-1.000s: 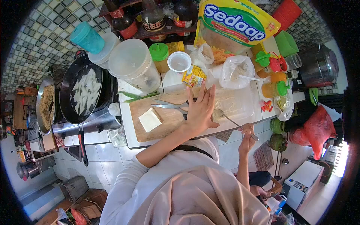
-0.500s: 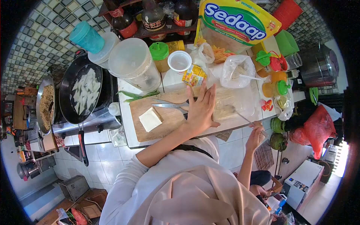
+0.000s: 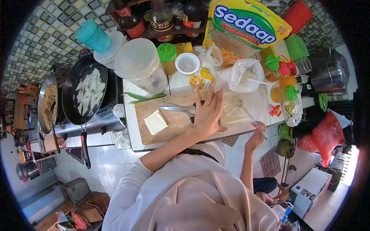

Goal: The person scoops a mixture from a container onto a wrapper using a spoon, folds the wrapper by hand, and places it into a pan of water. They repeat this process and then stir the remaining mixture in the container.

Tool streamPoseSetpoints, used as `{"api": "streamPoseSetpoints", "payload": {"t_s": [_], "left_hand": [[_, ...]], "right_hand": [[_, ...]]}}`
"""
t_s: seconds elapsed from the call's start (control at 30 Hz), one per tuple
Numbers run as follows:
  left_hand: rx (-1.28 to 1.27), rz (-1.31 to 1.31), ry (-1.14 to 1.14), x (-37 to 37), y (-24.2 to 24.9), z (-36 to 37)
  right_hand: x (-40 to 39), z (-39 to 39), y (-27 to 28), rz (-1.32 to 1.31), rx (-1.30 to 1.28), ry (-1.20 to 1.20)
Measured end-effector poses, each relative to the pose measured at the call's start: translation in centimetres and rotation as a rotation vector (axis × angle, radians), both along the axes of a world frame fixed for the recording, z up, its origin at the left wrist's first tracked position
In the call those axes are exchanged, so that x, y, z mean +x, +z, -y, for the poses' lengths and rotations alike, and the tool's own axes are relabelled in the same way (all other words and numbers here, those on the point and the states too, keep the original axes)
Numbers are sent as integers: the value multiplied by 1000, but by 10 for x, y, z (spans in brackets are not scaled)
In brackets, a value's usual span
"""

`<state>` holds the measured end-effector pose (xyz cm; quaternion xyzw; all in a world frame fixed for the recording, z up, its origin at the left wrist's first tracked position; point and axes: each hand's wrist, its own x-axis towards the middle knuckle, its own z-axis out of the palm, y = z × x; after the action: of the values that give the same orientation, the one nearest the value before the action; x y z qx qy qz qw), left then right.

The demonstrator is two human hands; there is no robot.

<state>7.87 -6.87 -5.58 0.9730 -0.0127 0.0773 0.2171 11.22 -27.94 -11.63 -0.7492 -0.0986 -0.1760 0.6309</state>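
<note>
The left hand (image 3: 208,115) is spread wide over the wooden board (image 3: 174,128) on the white worktop (image 3: 133,133). The right hand (image 3: 255,139) pinches the spoon (image 3: 250,116); its round end looks to be in the clear tray (image 3: 256,112), but glare makes that hard to see. The tray is at three o'clock from the left hand. At one o'clock stands a yellow and green bag (image 3: 241,35) that says "WINGS FOOD" and "sedaap". A black pan (image 3: 69,92) sits on the stove (image 3: 94,130) between nine and ten. Little square tiles cover the wall (image 3: 50,32); big pale ones cover the floor (image 3: 111,156).

Right hand (image 3: 256,137) with spoon (image 3: 248,115) over clear wrapper (image 3: 233,109).
</note>
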Motion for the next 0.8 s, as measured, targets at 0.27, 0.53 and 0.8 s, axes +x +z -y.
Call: {"api": "streamPoseSetpoints", "payload": {"t_s": [0.27,0.53,0.8], "left_hand": [[22,-47,4,0,1,0],[36,-24,0,1,1,1],[40,4,6,0,1,1]], "right_hand": [[2,5,14,45,-110,22],[-17,6,13,-53,19,154],[-6,29,-3,-117,91,24]]}}
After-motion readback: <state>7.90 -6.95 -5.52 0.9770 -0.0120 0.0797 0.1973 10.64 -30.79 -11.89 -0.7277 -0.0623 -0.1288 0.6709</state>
